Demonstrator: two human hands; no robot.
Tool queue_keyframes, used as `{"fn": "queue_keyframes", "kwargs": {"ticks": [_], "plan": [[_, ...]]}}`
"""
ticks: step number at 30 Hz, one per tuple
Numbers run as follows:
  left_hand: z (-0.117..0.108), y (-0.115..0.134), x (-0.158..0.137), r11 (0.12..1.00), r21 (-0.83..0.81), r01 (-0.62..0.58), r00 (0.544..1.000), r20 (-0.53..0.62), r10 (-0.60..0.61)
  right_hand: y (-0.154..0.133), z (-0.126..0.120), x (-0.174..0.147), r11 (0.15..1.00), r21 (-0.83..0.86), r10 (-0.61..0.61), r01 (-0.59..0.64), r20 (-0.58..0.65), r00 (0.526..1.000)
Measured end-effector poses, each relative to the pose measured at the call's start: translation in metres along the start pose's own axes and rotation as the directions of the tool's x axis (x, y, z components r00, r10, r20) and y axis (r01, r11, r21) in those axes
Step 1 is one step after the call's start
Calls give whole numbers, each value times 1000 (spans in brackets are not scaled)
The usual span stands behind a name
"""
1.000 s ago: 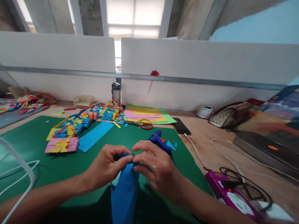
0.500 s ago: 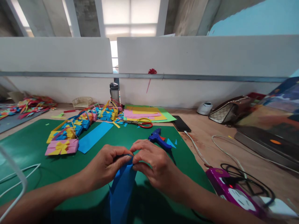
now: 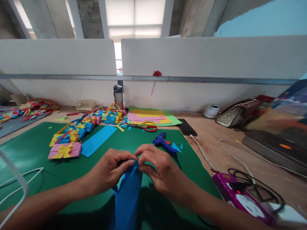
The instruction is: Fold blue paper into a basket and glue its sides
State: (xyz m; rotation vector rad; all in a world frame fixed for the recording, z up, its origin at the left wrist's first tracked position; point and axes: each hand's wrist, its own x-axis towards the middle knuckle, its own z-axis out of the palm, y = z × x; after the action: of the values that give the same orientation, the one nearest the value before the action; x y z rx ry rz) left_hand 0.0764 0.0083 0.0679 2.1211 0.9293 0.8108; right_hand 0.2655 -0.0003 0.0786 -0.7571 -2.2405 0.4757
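A folded blue paper piece (image 3: 128, 198) hangs upright between my hands, its lower end running out of view at the bottom. My left hand (image 3: 117, 169) pinches its top edge between thumb and forefinger. From the other side, my right hand (image 3: 157, 169) pinches the top right corner, its fingertips almost touching the left ones. A blue glue gun (image 3: 164, 143) lies just beyond my right hand. To the left, a flat blue paper strip (image 3: 98, 140) rests on the green mat (image 3: 79, 174).
Small paper baskets with bows, a pink one (image 3: 64, 150) nearest, line the mat's left. Scissors (image 3: 148, 126) lie before stacked coloured paper (image 3: 148, 116). A phone (image 3: 187, 127), a purple power strip (image 3: 242, 198) with cables and a handbag (image 3: 236, 113) are right. A bottle (image 3: 118, 95) stands behind.
The blue paper has turned slightly and shows more of its front face. My right fingers have drawn closer together at its corner. Both hands stay in nearly the same place.
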Motion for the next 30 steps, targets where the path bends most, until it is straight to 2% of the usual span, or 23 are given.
{"fn": "queue_keyframes", "kwargs": {"ticks": [6,11,14,25,30], "plan": [[2,-2,-4,1000,-14,27,999,-18,-27,0,3,0,998,-65,-17,13,-55,998],[3,-4,-3,998,-6,-70,997,-22,70,0,5,0,994,-113,-10,1,-79,997],[3,-6,-3,997,-3,-80,997,-21,80,-1,6,-1,990,-144,-17,4,-87,996],[1,-8,-5,989,-86,-119,992,28,122,-2,5,-1,972,-236,-35,13,-86,996],[-7,-7,-6,993,-85,-87,994,61,92,-3,4,-1,962,-273,-45,20,-84,995]]}}
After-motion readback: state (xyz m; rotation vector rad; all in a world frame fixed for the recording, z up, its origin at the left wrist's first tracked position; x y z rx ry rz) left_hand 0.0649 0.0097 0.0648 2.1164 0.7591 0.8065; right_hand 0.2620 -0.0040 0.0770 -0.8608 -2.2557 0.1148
